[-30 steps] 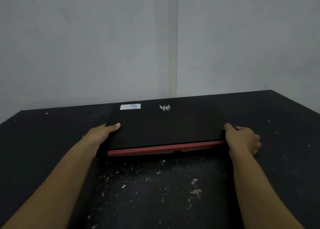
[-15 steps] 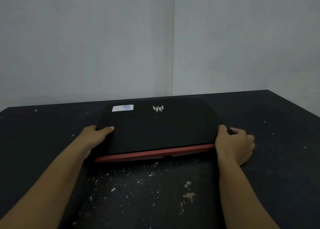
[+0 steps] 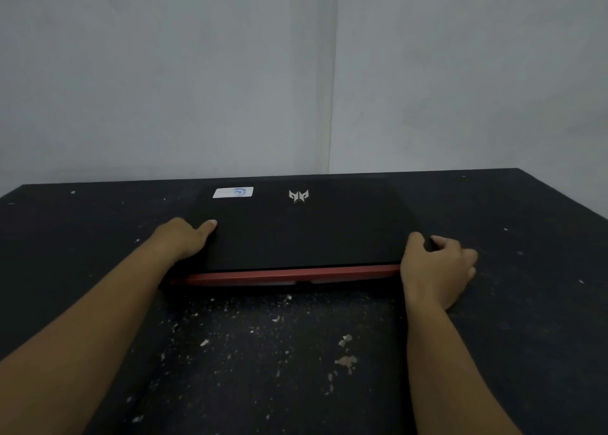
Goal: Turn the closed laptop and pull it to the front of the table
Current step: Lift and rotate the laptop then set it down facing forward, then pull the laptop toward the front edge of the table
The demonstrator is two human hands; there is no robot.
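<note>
A closed black laptop (image 3: 302, 230) lies flat near the far edge of the black table (image 3: 526, 303). Its lid carries a silver logo and a white sticker at the far side, and a red strip runs along the near edge. My left hand (image 3: 184, 239) grips the laptop's left side, thumb on the lid. My right hand (image 3: 434, 267) holds the right near corner, thumb on top and fingers curled down the side. The fingers under the edges are hidden.
White flecks and scuffs mark the table surface in front of the laptop. Grey walls meeting in a corner stand right behind the table's far edge. The table's right edge runs diagonally at the far right.
The laptop has turned slightly in my hands, so its near red edge runs more level. Both hands kept their grip on its sides.
</note>
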